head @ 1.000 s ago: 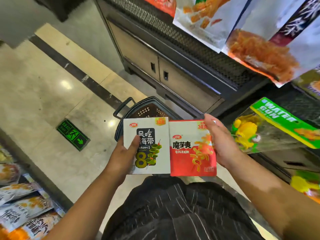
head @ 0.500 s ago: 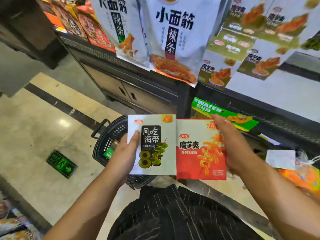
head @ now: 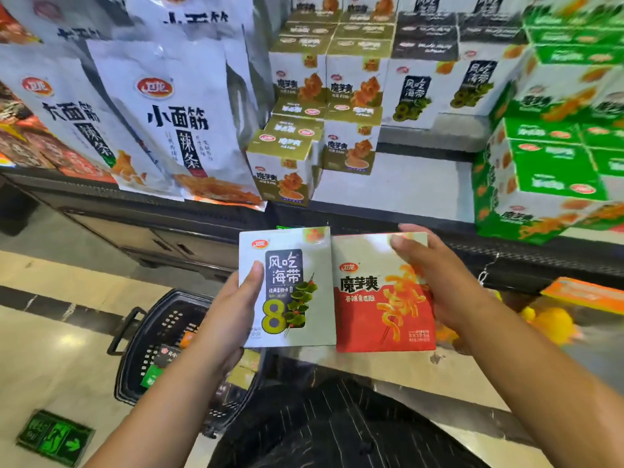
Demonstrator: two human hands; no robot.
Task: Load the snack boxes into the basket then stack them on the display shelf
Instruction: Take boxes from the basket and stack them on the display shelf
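Note:
My left hand (head: 233, 312) grips a white seaweed snack box (head: 297, 265) by its left edge, thumb on the front. My right hand (head: 442, 282) grips a red and white snack box (head: 364, 319) by its right side. The two boxes are held side by side, edges touching, in front of the display shelf (head: 405, 184). On the floor below my left arm stands the black basket (head: 148, 336) with a few boxes inside. Stacked snack boxes (head: 287, 163) sit on the shelf's white surface.
Large white snack bags (head: 175, 123) hang left of the shelf boxes. Green boxes (head: 547, 170) are piled at the right. A dark cabinet (head: 152, 228) runs under the shelf. A green exit sign (head: 54, 437) is set in the tiled floor. Yellow toys (head: 550, 322) lie low right.
The view has tilted up from the floor to the display shelf. Both boxes stay gripped side by side and have risen toward the shelf; the basket now lies lower left.

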